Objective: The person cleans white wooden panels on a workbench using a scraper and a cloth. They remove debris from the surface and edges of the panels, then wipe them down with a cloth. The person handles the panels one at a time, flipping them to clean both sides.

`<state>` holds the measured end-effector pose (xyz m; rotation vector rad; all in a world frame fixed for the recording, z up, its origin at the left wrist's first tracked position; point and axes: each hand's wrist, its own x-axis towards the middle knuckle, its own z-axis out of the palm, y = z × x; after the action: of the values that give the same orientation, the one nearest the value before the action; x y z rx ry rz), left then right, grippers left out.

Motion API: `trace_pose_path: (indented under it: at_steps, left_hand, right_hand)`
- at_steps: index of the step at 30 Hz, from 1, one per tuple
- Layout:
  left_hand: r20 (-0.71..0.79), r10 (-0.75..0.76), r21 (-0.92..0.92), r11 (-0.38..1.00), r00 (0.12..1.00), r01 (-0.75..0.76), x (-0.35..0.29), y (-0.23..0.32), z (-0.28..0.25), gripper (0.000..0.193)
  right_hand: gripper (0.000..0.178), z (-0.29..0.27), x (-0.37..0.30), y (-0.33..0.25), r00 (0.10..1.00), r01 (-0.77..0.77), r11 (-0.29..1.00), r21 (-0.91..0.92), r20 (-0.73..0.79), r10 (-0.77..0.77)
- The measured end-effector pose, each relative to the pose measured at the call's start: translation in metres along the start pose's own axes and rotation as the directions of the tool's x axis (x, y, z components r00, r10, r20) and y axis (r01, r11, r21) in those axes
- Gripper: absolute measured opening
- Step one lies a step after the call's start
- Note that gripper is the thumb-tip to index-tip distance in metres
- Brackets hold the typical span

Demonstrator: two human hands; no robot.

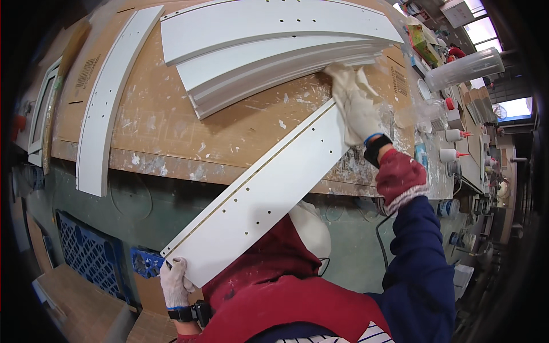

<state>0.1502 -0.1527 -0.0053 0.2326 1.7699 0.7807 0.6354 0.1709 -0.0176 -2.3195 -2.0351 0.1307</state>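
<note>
A long white board [251,200] with a grooved edge and several small drilled holes lies slantwise, its far end over the table and its near end out past the table edge. My left hand [176,281], in a white knit glove, is closed around the near left corner of this board. At the far end is my right hand [363,111], also gloved, pressing a crumpled pale cloth [344,86] against the board. Its fingers are largely covered by the cloth folds.
A stack of white boards [274,51] rests at the back of the cardboard-covered table [154,131]. Another white board [117,97] sticks out past the edge at left. Red-tipped bottles [449,154] and a clear plastic cylinder [466,68] stand at right. Below left is a blue pallet [88,251].
</note>
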Motion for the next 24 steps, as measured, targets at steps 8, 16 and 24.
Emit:
trace_pose_path:
  at_steps: [8, 16, 24]
  left_hand:
    - [-0.031, -0.010, -0.005, 1.000, 0.999, 0.010, 0.000, 0.005, -0.006, 0.016]
    - [-0.060, 0.078, -0.040, 0.996, 0.995, -0.081, 0.014, -0.008, 0.008, 0.010]
    - [0.021, 0.082, 0.054, 0.995, 0.996, -0.083, -0.001, 0.017, 0.013, 0.025]
  right_hand:
    - [0.020, -0.017, -0.044, -0.031, 0.929, 0.359, 0.928, -0.099, -0.056, -0.366]
    - [0.018, -0.002, -0.160, -0.123, 0.681, 0.665, 0.693, 0.280, 0.155, -0.716]
    - [0.018, -0.007, -0.038, 0.007, 0.924, 0.332, 0.914, -0.232, -0.116, -0.365]
